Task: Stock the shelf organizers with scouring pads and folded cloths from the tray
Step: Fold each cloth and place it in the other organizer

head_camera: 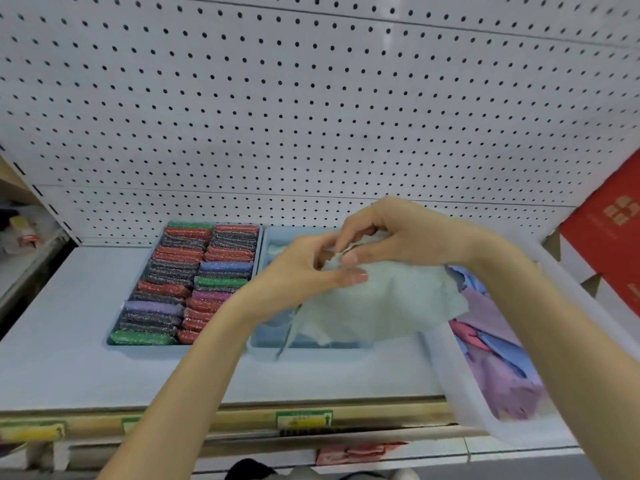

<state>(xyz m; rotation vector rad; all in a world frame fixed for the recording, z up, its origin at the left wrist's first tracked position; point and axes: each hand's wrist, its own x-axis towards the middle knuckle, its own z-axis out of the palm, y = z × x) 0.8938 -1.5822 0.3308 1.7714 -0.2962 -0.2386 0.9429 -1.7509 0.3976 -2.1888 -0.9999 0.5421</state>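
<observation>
On the pale flat shelf [52, 358], a blue plastic organizer [138, 345] of glittery scouring pads [187, 282] sits left of a second blue plastic organizer [311, 345], a translucent plastic tray [450, 375] of loose fabric cloths [491, 323] stands at the right, and a white perforated pegboard [277, 116] rises behind.

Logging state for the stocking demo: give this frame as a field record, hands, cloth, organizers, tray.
left hand: pinches pale cloth at its top edge
right hand: pinches the same edge
pale cloth: draped open, hanging over right organizer
left organizer: filled with scouring pads, two columns
right organizer: mostly hidden behind cloth
tray: right side, holds loose cloths, purple, blue, pink
</observation>
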